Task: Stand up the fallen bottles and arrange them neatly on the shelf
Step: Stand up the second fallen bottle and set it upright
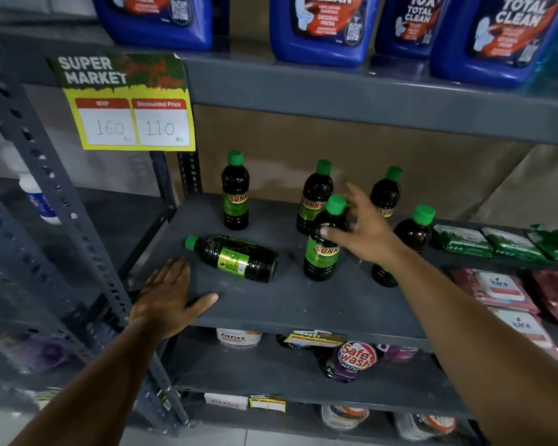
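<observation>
One dark bottle with a green cap (236,257) lies on its side on the grey shelf (287,304), cap pointing left. Several like bottles stand upright: one at the back left (235,191), one at the back middle (314,196), one in front (324,243), one behind my hand (386,191) and one at the right (413,233). My left hand (165,300) rests flat on the shelf's front left corner, just left of the fallen bottle. My right hand (363,230) hovers with fingers spread beside the front upright bottle, thumb close to it, not gripping.
Green packets (467,241) and red wipe packs (496,288) fill the shelf's right side. Blue jugs (322,27) stand on the shelf above. A yellow price sign (126,104) hangs at the upper left. The steel upright (62,201) stands at the left. Pouches and tubs lie below.
</observation>
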`<state>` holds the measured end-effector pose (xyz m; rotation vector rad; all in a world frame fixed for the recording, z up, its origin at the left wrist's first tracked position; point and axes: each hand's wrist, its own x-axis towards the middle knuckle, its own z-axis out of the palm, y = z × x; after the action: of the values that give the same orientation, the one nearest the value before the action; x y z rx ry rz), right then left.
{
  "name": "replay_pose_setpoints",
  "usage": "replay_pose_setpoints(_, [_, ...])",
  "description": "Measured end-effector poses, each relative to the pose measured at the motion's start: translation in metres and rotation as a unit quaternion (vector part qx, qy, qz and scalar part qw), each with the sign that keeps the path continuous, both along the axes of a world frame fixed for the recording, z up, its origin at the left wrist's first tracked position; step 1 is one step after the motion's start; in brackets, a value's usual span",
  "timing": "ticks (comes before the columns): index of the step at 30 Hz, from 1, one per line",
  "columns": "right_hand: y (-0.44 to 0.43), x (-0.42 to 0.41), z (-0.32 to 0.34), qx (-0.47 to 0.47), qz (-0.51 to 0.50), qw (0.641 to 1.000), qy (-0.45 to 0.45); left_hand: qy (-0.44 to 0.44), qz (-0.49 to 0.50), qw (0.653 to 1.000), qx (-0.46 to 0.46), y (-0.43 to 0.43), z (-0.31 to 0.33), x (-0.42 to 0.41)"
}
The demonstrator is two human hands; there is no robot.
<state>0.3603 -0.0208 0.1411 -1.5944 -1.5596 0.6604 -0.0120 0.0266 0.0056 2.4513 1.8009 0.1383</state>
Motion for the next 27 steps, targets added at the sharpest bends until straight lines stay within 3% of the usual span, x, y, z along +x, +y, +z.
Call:
replay_pose_setpoints(4, [-0.006, 0.006, -0.057, -0.081, 0.022, 0.996, 0.037, -0.013, -0.006, 1.0, -0.002, 0.001, 0.0, -0.001])
replay_pose_setpoints(7, [-0.007, 0.003, -0.089, -0.067, -0.036, 0.995, 0.065, 0.001, -0.004, 1.0, -0.004, 0.0, 0.0, 0.0])
replay_pose_setpoints(10, [-0.007, -0.001, -0.099, -0.049, -0.116, 0.992, 0.024, 0.003, -0.002, 1.0, -0.001, -0.001, 0.0, 0.001])
replay_pose_setpoints(13, [-0.009, -0.004, -0.096, -0.034, -0.103, 0.994, 0.018, 0.001, 0.001, 1.0, -0.013, 0.0, 0.0, 0.002])
replay_pose_setpoints(15, [-0.016, -0.014, -0.092, 0.027, -0.132, 0.991, -0.004, 0.004, 0.0, 1.0, -0.016, 0.0, 0.001, 0.002])
replay_pose_setpoints(16, [-0.022, -0.021, -0.091, 0.093, -0.18, 0.977, -0.061, 0.005, 0.0, 1.0, -0.016, -0.001, 0.001, 0.002])
replay_pose_setpoints(18, [-0.032, -0.041, -0.089, 0.256, -0.236, 0.92, -0.18, 0.003, 0.001, 1.0, -0.01, -0.002, 0.001, 0.002])
replay_pose_setpoints(20, [-0.033, -0.067, -0.084, 0.319, -0.145, 0.909, -0.227, 0.002, 0.003, 1.0, -0.008, -0.002, 0.002, 0.002])
replay_pose_setpoints(23, [-0.015, -0.102, -0.075, 0.185, 0.062, 0.933, -0.301, -0.006, 0.003, 1.0, -0.018, -0.001, 0.002, 0.001])
replay_pose_setpoints(27, [0.016, -0.135, -0.07, -0.001, 0.107, 0.919, -0.38, -0.021, 0.004, 1.0, 0.003, -0.004, 0.001, 0.001])
